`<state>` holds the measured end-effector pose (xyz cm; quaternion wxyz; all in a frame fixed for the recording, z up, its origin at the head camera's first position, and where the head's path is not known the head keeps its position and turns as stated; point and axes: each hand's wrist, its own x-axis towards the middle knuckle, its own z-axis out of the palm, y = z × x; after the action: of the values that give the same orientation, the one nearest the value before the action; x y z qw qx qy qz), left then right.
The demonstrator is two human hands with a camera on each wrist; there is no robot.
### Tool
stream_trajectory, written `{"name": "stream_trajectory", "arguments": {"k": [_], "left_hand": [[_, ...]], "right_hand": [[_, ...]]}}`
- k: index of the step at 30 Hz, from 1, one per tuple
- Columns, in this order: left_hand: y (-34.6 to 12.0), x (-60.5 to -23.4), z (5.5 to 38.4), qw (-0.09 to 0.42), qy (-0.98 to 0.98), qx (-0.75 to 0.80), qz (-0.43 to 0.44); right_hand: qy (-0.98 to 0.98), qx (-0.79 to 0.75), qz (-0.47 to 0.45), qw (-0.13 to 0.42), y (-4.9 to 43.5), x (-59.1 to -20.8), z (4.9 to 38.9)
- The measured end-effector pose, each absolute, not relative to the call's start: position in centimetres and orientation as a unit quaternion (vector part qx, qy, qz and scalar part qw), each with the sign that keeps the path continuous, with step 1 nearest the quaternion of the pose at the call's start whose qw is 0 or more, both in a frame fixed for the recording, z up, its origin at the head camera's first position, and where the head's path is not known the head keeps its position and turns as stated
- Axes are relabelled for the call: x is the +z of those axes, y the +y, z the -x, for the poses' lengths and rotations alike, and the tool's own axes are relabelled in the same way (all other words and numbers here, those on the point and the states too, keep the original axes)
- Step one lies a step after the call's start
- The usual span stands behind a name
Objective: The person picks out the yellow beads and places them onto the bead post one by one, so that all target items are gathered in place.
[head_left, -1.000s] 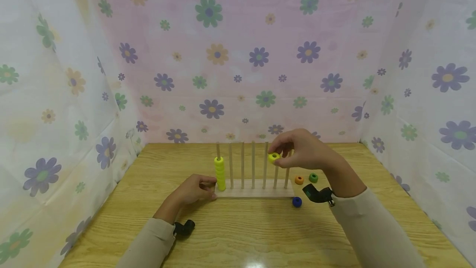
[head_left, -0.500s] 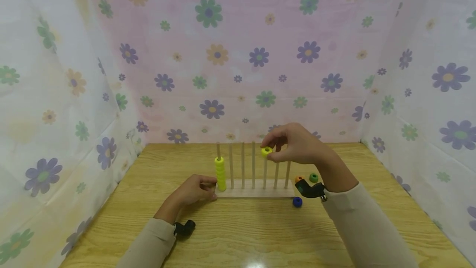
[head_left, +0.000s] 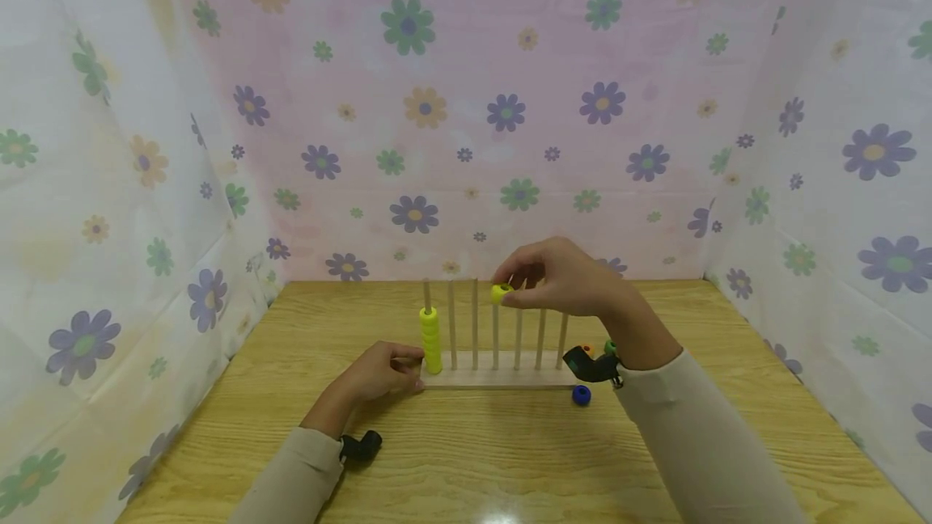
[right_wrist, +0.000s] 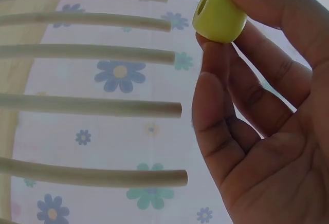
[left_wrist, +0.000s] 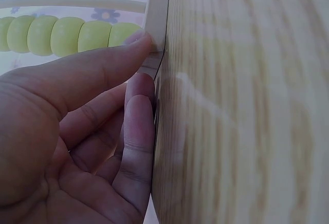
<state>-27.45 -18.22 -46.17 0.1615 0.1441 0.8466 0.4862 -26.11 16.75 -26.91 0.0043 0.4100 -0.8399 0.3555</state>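
Note:
A wooden bead rack with several upright pegs has its pale base on the table. Stacked yellow beads fill most of the leftmost peg. My left hand holds the base's left end; in the left wrist view its thumb lies at the base corner below the stack. Between thumb and fingertips my right hand pinches one yellow bead, hole showing. In the head view that bead overlaps the top of the fourth peg from the left; the right wrist view shows it past the peg ends.
Right of the rack, a blue bead lies on the wood-grain table. An orange bead and a green bead are partly hidden behind the right wrist camera. Flowered cloth closes off the back and sides.
My right hand has carried the yellow bead leftward and slightly up, from near the sixth peg past the fifth to the fourth. The left hand has stayed at the rack's end.

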Motion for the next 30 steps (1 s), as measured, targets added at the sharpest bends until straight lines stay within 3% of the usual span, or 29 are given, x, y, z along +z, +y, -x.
{"name": "stream_trajectory", "arguments": {"k": [17,30], "left_hand": [[-18.3,-46.3,27.5,0.160,0.852,0.478,-0.141],[-18.3,-46.3,27.7,0.159,0.848,0.483,-0.148]], "right_hand": [[-0.847,0.364,-0.387,0.009,13.9,-26.9,26.6],[-0.837,0.375,-0.394,0.067,11.6,-27.4,27.4]]}}
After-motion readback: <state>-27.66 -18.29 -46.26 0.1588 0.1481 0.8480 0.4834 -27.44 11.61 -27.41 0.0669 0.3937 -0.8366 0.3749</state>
